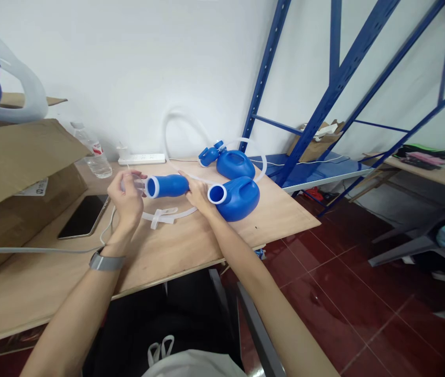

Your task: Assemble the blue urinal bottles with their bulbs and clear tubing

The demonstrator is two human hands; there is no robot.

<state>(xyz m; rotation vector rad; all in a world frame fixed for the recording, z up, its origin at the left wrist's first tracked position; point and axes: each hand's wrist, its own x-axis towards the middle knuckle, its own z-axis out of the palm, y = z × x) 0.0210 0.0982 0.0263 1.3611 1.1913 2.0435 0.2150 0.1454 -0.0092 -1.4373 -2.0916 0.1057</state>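
My right hand (196, 192) is closed round the far end of a blue tube-shaped piece (170, 186), whose white-rimmed opening points left. Close to that opening, my left hand (127, 191) pinches a small clear plastic piece (139, 184). Just right of my right hand lies a blue bottle (240, 200) with a white-rimmed mouth. Behind it is another blue bottle (235, 164) with a blue fitting (208, 156) at its neck. A clear hose (166, 125) loops over the table behind them. Below the tube-shaped piece rests a translucent strip (162, 218).
On the wooden table (167, 248) are a phone (84, 215), a water bottle (95, 156), a white power strip (143, 158) and an open cardboard box (21, 162) at left. Blue metal shelving (308, 125) stands at right. A cable (49, 251) crosses the left side.
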